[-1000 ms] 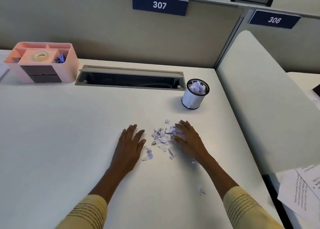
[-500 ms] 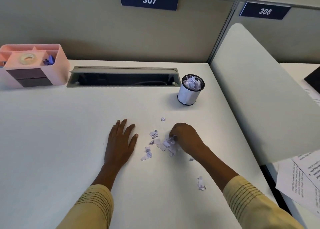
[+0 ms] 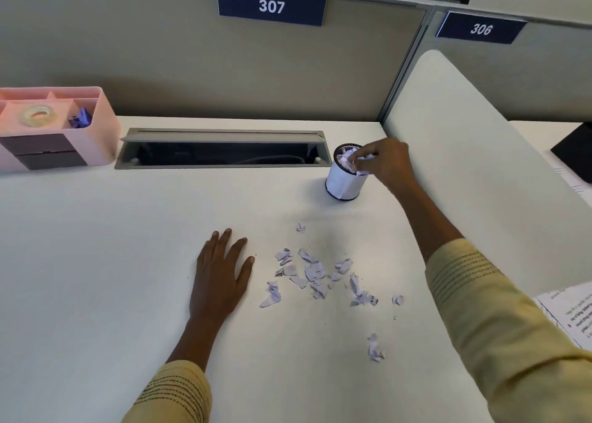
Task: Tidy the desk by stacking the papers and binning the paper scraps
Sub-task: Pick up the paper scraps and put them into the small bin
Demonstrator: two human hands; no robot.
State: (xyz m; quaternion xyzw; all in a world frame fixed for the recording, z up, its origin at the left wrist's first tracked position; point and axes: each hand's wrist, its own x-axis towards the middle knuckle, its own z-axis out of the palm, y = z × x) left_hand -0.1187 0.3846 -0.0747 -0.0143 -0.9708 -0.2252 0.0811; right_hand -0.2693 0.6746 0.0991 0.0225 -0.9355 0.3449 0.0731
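Closest in, a lone scrap (image 3: 374, 348) sits on the white desk (image 3: 96, 262), then the main scatter of paper scraps (image 3: 315, 275) just right of the left hand (image 3: 221, 272), which lies flat with fingers straight. Further back the right hand (image 3: 386, 163) pinches a wad of scraps (image 3: 360, 163) over the rim of the little bin (image 3: 343, 183), already stuffed with paper, and a pink organizer (image 3: 57, 127) sits far left
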